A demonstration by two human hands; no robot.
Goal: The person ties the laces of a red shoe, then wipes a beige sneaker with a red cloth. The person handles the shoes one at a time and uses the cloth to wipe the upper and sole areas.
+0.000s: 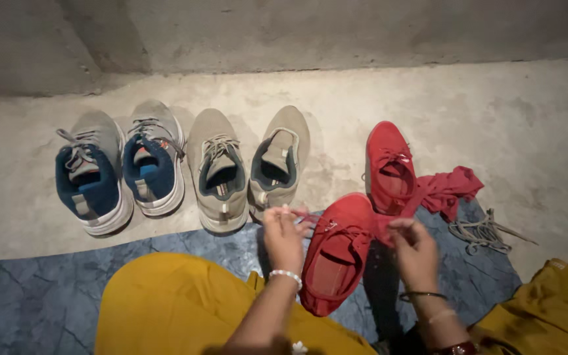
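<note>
Head view: the near red shoe (pixel 333 253) serves as the landmark. It lies toe-away on a blue mat (pixel 34 296), between the person's two hands. The left hand (pixel 284 236), just left of the shoe's toe end, pinches one end of a red lace (pixel 310 217) between closed fingertips. The right hand (pixel 415 250), just right of the shoe, is closed on the other red lace end.

Risk, as a judgement: uneven pull from either hand could draw the lace out of an eyelet or drag the light shoe sideways across the mat.

The shoe is a low red canvas type with an open, loosely laced throat. A second red shoe (pixel 389 167) stands just beyond it, a red cloth (pixel 448 187) to its right, a loose grey lace (pixel 484 231) farther right, and four grey shoes (pixel 185 164) in a row to the left.
</note>
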